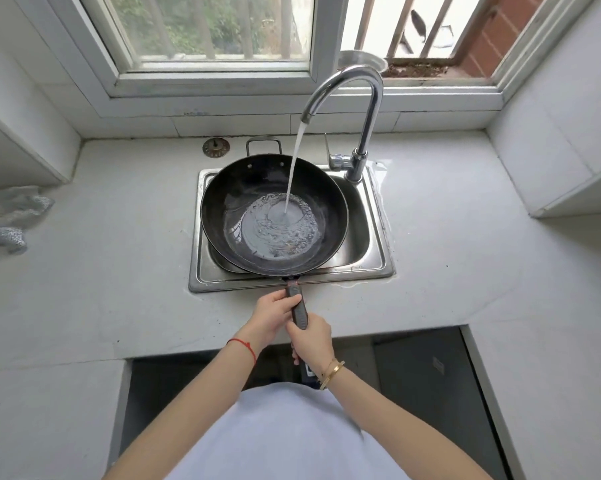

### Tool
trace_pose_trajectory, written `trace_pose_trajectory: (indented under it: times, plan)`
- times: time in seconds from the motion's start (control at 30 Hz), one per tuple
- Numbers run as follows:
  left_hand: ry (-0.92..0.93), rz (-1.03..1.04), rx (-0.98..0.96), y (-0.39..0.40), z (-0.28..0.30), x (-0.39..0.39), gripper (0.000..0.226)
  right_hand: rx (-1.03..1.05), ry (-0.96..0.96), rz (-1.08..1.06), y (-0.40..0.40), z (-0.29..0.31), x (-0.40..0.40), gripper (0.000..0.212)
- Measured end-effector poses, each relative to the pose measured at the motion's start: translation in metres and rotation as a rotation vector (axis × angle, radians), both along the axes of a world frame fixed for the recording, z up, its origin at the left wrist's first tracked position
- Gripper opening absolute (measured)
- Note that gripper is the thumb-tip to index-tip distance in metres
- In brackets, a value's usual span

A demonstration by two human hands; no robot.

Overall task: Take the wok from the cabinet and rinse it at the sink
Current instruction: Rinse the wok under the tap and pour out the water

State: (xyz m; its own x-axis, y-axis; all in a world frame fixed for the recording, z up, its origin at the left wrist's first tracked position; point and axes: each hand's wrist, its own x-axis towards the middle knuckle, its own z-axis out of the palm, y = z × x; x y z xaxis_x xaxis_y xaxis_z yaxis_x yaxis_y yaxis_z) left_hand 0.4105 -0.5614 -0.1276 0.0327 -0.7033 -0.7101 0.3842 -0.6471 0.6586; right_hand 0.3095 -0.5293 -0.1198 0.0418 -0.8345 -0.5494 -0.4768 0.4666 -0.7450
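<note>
A black wok (243, 188) sits over the steel sink (375, 237), its long dark handle (298, 306) pointing toward me across the sink's front rim. Water runs from the chrome faucet (368, 109) into the wok's bottom, where it pools and bubbles. My left hand (275, 313) grips the handle near the wok. My right hand (313, 336) grips the same handle just behind it, lower down. A small loop handle shows at the wok's far side.
A white countertop (119, 271) surrounds the sink. A sink strainer (216, 147) lies behind the sink by the wall. A grey cloth (12, 216) lies at the far left. A metal bowl (361, 60) stands on the window sill. An open dark cabinet space (430, 375) is below.
</note>
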Motion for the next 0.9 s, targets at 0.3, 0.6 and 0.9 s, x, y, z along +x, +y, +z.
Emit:
trace_pose_trajectory:
  times: [0.3,0.6,0.9]
  plan:
    - [-0.005,0.01,-0.045,0.003,0.009,0.001,0.019,0.005,-0.017,0.002,0.002,0.007,0.001,0.015]
    - [0.039,-0.013,-0.094,0.007,0.014,-0.002,0.021,-0.076,0.079,0.028,0.006,0.016,-0.009,0.018]
    - [0.059,0.004,-0.196,-0.001,0.023,0.001,0.024,-0.249,0.086,0.064,-0.003,0.024,-0.014,0.029]
